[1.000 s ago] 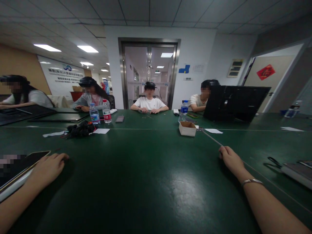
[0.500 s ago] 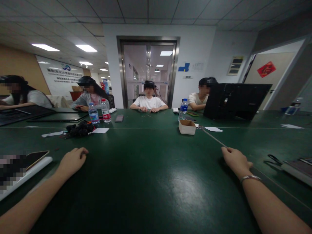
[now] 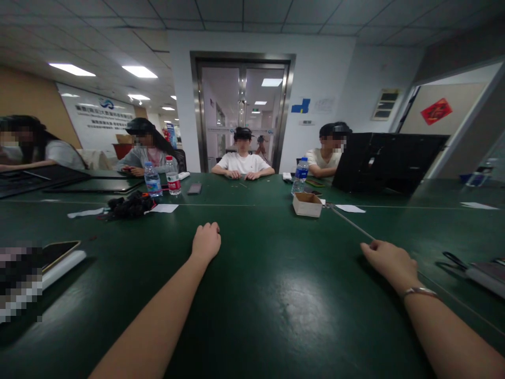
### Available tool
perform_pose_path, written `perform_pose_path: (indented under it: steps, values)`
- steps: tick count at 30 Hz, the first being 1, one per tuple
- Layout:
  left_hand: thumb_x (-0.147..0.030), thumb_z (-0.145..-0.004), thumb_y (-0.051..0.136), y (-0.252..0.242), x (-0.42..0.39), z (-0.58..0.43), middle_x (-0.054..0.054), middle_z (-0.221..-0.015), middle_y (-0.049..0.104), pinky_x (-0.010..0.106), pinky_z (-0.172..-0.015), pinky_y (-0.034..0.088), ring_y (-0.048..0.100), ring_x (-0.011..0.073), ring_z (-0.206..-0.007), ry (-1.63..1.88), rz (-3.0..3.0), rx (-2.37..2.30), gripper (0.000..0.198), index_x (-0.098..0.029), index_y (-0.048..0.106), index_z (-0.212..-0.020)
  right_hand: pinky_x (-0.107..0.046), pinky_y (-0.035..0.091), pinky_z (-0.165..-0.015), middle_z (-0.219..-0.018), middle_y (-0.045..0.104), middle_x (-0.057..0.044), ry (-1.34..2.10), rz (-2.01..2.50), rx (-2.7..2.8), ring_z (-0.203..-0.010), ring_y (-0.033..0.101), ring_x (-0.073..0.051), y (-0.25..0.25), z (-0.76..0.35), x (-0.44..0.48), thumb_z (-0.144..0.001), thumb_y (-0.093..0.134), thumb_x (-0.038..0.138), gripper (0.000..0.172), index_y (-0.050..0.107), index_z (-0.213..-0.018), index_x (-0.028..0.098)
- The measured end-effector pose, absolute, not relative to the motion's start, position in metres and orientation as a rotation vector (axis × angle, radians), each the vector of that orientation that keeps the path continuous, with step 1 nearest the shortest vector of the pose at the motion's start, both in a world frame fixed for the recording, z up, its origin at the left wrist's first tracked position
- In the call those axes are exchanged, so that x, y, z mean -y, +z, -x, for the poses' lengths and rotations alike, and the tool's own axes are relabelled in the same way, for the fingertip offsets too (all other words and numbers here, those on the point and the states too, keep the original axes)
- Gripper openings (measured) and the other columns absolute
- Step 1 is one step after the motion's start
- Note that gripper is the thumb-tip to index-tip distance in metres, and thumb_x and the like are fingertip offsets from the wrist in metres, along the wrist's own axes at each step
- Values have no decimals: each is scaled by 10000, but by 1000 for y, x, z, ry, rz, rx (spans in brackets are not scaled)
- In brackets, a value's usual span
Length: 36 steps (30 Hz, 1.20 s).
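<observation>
My left hand [image 3: 206, 242] is over the middle of the green table [image 3: 252, 295], back of the hand up and fingers curled under. Whatever lies beneath those fingers, if anything, is hidden. To the right, my right hand [image 3: 390, 264] rests low at the table with its fingers bent together, a silver bracelet on the wrist. A thin pale line [image 3: 353, 223] runs from near a small open cardboard box [image 3: 306, 206] to its fingertips; whether it is a cord or a table seam I cannot tell. The fingertips' contents are hidden.
Bottles [image 3: 153, 180] and a dark tangled bundle [image 3: 132, 205] are at the left. Phone and white object [image 3: 65, 263] lie near left. A bottle [image 3: 300, 176] and black monitor [image 3: 389, 163] stand far right, a pouch [image 3: 487, 279] nearer. Several people sit across.
My left hand has moved right, from beside the phone to the table's middle, its fingers now more curled. My right hand stays nearly in place. The view has shifted slightly.
</observation>
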<state>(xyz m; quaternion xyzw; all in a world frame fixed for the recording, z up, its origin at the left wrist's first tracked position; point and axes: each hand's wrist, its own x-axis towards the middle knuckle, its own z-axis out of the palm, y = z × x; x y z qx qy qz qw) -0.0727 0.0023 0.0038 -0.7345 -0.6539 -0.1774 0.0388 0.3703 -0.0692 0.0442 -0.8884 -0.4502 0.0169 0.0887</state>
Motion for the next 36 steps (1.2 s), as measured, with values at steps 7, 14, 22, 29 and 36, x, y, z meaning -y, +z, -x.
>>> perform_pose_path:
  steps: [7,14,22,29,36]
  values:
    - [-237,-840,418,5,-3,66,159,-1060,607,358,-782,412,557,268,-939,-551,2210,2151,291,-139,586,-1056,-436,407,-684,-1076,592,-183,-62,2605,1453,-963,565,-360,45,-366,71,-780,461,395,309,671,-893,200]
    - [-232,-850,422,5,-2,49,137,-953,649,329,-721,431,590,244,-861,-631,2258,2213,243,-142,589,-1003,-387,354,-588,-964,592,-179,-166,2547,1460,-840,564,-337,39,-370,71,-750,527,429,271,687,-804,216]
    - [-218,-877,384,10,5,37,90,-848,655,306,-666,427,606,215,-783,-808,2447,2075,226,-183,597,-941,-363,336,-626,-949,614,-143,-776,2159,1494,-868,508,-296,47,-335,69,-838,448,354,270,652,-853,176]
    - [-271,-849,443,2,-7,39,32,-765,619,247,-509,368,526,142,-552,-1543,2455,2317,188,-238,605,-940,-266,387,-654,-808,604,-38,48,1604,1934,-725,531,-152,23,-204,51,-813,466,246,163,617,-789,191]
    - [-218,-829,423,-6,-18,16,-12,-648,492,209,-529,386,475,109,-567,-2539,2023,2286,185,-178,576,-926,-241,400,-635,-742,583,14,681,1265,1859,-669,522,-117,-6,-97,18,-766,529,194,163,600,-912,198]
